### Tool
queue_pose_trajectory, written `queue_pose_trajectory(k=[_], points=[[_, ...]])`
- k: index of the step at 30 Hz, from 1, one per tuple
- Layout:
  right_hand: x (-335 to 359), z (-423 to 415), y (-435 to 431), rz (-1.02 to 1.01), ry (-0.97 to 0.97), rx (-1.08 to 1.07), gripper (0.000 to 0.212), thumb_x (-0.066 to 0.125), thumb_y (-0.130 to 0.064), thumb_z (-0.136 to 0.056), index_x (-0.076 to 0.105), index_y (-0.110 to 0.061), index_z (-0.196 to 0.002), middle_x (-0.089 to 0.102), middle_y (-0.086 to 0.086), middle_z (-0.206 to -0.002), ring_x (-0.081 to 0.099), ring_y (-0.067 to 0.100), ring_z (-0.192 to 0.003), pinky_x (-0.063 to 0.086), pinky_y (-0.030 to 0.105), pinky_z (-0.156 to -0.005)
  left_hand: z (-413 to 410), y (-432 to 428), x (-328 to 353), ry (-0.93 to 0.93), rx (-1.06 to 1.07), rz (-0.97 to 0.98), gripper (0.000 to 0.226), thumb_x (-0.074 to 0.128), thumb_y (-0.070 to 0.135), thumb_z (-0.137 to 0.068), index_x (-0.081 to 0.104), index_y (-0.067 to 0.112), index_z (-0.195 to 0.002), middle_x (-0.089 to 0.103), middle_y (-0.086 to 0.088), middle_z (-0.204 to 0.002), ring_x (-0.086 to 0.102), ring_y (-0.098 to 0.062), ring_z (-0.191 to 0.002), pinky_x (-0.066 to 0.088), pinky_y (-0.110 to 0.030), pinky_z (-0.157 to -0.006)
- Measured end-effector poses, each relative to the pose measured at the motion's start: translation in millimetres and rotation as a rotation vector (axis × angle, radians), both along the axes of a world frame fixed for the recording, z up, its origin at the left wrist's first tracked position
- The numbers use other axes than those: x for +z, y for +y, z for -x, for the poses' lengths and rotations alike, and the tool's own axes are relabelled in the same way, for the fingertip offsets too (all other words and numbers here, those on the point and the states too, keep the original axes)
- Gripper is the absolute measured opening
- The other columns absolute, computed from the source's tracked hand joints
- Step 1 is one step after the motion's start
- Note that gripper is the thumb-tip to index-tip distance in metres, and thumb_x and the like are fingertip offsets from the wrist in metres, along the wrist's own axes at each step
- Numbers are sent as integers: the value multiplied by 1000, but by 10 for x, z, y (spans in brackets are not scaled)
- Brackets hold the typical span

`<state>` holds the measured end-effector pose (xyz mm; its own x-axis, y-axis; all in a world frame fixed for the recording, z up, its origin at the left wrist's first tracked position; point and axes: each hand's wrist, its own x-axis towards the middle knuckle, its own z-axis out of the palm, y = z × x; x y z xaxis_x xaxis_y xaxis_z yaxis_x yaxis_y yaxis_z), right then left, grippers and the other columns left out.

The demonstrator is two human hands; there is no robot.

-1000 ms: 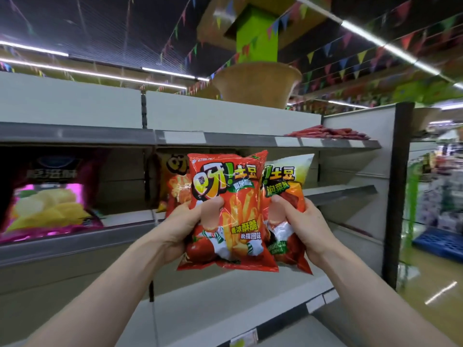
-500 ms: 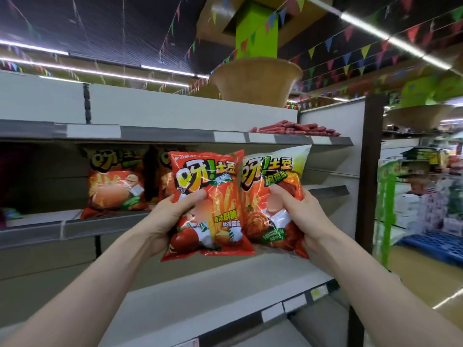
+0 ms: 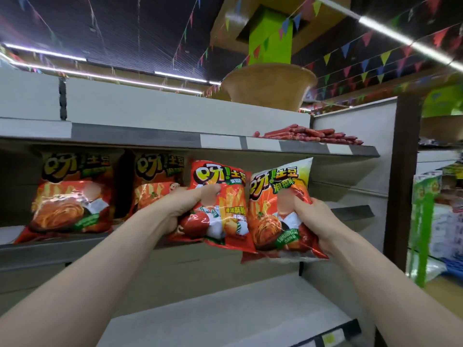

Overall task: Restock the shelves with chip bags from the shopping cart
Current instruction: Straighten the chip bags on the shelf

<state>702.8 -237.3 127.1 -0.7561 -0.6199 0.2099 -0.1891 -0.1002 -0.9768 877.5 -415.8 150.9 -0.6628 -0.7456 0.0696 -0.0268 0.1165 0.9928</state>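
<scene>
Head: left grip [image 3: 181, 209], red bag [image 3: 231, 209]; right [image 3: 318, 219], pale bag [image 3: 271, 227].

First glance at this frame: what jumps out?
Mid-frame, the left hand grips a red chip bag and the right hand a pale-topped chip bag, side by side before the middle shelf. Two shelved bags stand on it at left; red sausages lie on the upper shelf, right.
</scene>
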Motion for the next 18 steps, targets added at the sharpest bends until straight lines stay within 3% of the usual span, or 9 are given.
queue_pose_trajectory(k=[1,3,5,6,9,12,14,18], points=[[36,88,-43,-16,-7,8,42,77,-41,-77,67,-9,-102,75,12,-85,73,31,-77,60,43,-76,81,-65,26,-21,14,0,62,83,44,-68,64,4,-112,75,-15,-88,72,-29,-75,58,-36,-73],[107,252,-122,-51,-20,27,42,77,-40,-78,66,-5,-100,75,13,-80,73,28,-66,61,37,-60,239,-180,73,-45,19,14,76,87,55,-55,67,7,-111,74,-14,-93,72,-30,-79,59,-39,-77],[157,432,-188,-76,-39,46,43,76,-40,-79,66,-3,-100,75,14,-80,72,27,-62,61,36,-56,404,-343,89,-69,40,27,99,87,69,-31,70,12,-111,70,-14,-110,70,-32,-91,56,-44,-87],[179,525,-226,-95,-42,53,43,74,-41,-80,66,-3,-99,75,13,-79,72,26,-62,60,33,-54,468,-422,95,-82,37,17,97,87,70,-32,71,13,-110,69,-14,-112,70,-32,-93,56,-44,-89],[241,811,-336,-144,-37,82,42,69,-43,-84,67,-3,-96,74,10,-70,69,20,-51,52,23,-43,588,-476,146,-66,-26,-21,57,79,48,-69,70,5,-105,73,-18,-96,71,-29,-76,59,-39,-78],[284,1035,-476,-166,-35,136,48,66,-47,-84,67,-5,-105,73,11,-73,68,17,-49,49,19,-41,746,-583,158,-61,-57,-56,40,70,39,-83,71,2,-98,73,-20,-92,71,-27,-66,60,-41,-73],[309,1199,-609,-163,-22,163,47,65,-49,-83,66,-9,-109,73,10,-79,69,15,-53,50,18,-44,845,-627,165,-59,-11,-37,29,64,31,-88,70,3,-81,73,-16,-74,68,-24,-54,60,-33,-59],[345,1495,-908,-192,-23,229,45,62,-49,-87,64,-7,-104,74,9,-72,69,18,-53,51,20,-44,1007,-719,110,-60,57,-26,58,49,16,-96,66,6,-41,64,-11,-48,60,-18,-36,48,-23,-36]])
